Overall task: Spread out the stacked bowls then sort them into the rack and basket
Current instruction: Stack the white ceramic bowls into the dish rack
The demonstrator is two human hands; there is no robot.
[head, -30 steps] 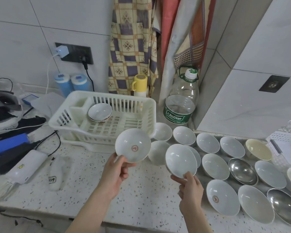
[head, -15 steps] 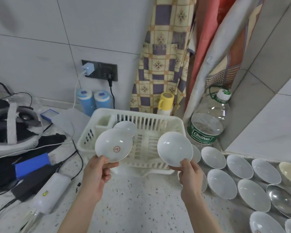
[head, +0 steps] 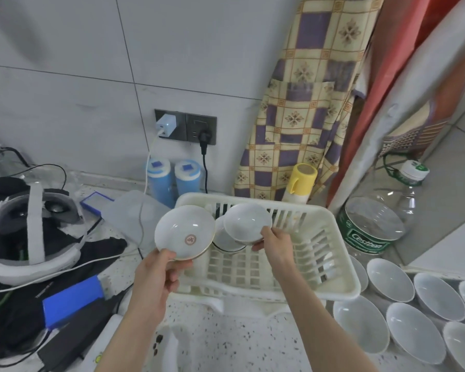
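— Left hand?
— Pinching the near rim of a white bowl with a red stamp, tilted up, over the left edge of the white rack. Fingers curled behind, mostly hidden.
— Right hand?
— Gripping a plain white bowl at its 4 o'clock rim, above the rack's back-left corner. Fingertips tucked under, not visible.
— Anything beneath?
— A third bowl in the rack, largely covered by the two held ones; only a dark-lined rim edge showing.
— Other bowls?
— Spread bowls on the speckled surface at 4 o'clock, several cut off by the frame edge.
— Basket?
— Cannot tell; out of view.
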